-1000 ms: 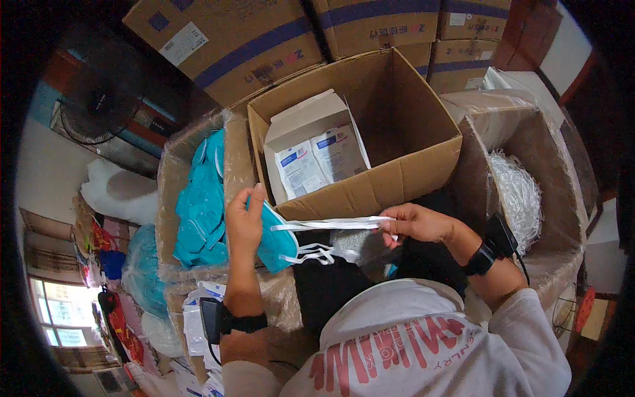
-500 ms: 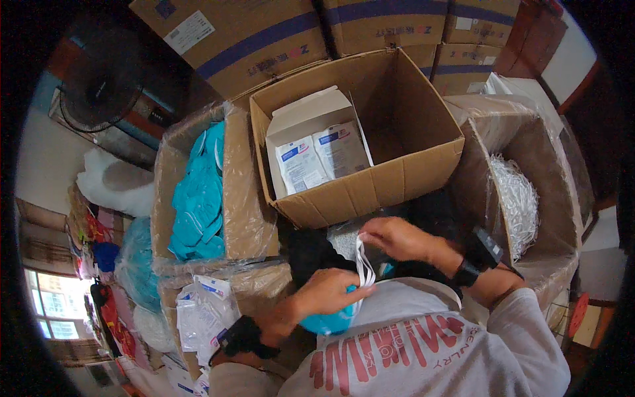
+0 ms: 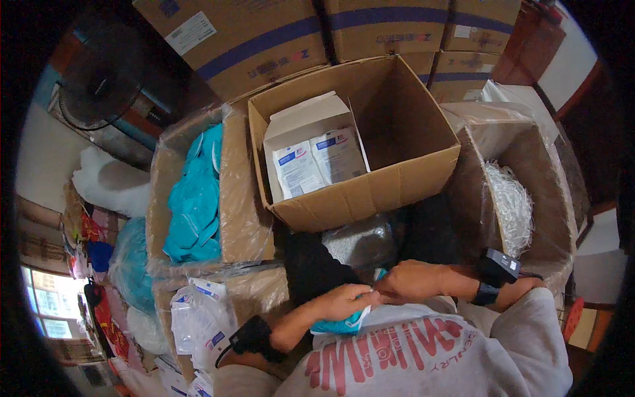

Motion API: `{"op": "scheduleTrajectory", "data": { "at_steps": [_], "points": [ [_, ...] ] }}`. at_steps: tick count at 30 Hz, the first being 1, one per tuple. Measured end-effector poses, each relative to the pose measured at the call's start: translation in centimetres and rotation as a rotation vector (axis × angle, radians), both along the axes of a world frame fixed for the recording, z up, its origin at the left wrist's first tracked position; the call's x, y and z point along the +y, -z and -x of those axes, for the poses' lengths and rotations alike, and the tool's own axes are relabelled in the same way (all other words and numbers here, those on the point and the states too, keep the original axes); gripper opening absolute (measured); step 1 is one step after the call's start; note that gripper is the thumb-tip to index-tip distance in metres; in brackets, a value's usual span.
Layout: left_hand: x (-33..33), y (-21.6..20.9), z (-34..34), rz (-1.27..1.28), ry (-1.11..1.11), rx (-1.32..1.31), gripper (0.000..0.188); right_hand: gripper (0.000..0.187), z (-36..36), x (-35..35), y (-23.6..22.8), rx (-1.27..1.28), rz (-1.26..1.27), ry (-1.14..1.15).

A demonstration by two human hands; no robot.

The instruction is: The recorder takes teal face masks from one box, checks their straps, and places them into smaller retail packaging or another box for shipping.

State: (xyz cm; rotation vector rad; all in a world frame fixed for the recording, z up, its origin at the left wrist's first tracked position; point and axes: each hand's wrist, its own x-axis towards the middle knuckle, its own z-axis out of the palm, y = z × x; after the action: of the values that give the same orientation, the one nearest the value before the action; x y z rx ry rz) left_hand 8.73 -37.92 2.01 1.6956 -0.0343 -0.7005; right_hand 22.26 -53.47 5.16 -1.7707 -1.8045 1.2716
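Observation:
Close to my body, my left hand (image 3: 340, 302) is closed on a teal folded face mask (image 3: 338, 325), which hangs below its fingers against my sweatshirt. My right hand (image 3: 411, 281) meets it, the fingers of both pressed together. What my right fingers pinch is hidden; a small bit of teal (image 3: 380, 273) shows beside them. To the left, a plastic-lined carton (image 3: 248, 205) holds a pile of more teal masks (image 3: 195, 205). On the right stands a carton (image 3: 481, 178) with a bundle of white elastic straps (image 3: 510, 206).
Ahead of me is a large open carton (image 3: 370, 198); inside it a white box (image 3: 311, 114) holds sealed white packets (image 3: 321, 161). More packets (image 3: 202, 317) lie in a lower-left carton. Taped cartons (image 3: 390, 30) are stacked behind. A fan (image 3: 99, 99) stands far left.
My right hand has come down and in to meet my left hand. The white straps stretched between my hands are now out of sight. The mask stays in my left hand.

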Motion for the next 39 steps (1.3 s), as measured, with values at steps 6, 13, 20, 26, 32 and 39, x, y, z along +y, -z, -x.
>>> {"op": "scheduleTrajectory", "data": {
  "at_steps": [6, 13, 20, 26, 32, 39],
  "points": [
    [-2.2, 0.0, 1.0, 0.076, 0.074, -0.171, 0.031, 0.032, -1.4, -3.1, -2.7, 0.270, 0.090, -0.180],
    [-1.9, 0.5, 2.4, -0.002, 0.089, -0.326, 0.021, 0.035, -6.4, -9.6, -4.6, 0.334, 0.347, -0.068],
    [7.6, -3.1, -3.0, 0.379, -1.078, -0.119, 0.030, 0.025, -12.1, -8.5, -4.8, 0.851, 0.240, 0.797],
    [9.4, -8.4, -8.2, 1.252, -0.676, -0.121, 0.037, 0.036, -10.4, 2.6, 2.0, 1.187, -0.116, 0.874],
    [8.6, -9.5, -8.3, 1.091, -1.014, -0.262, 0.020, 0.043, -2.9, 9.4, 3.9, 1.653, 0.136, 0.688],
    [9.8, -10.6, -6.8, 1.301, -0.745, -0.151, 0.026, 0.027, -3.0, 7.6, 6.0, 1.413, -0.021, 0.808]
  ]
}}
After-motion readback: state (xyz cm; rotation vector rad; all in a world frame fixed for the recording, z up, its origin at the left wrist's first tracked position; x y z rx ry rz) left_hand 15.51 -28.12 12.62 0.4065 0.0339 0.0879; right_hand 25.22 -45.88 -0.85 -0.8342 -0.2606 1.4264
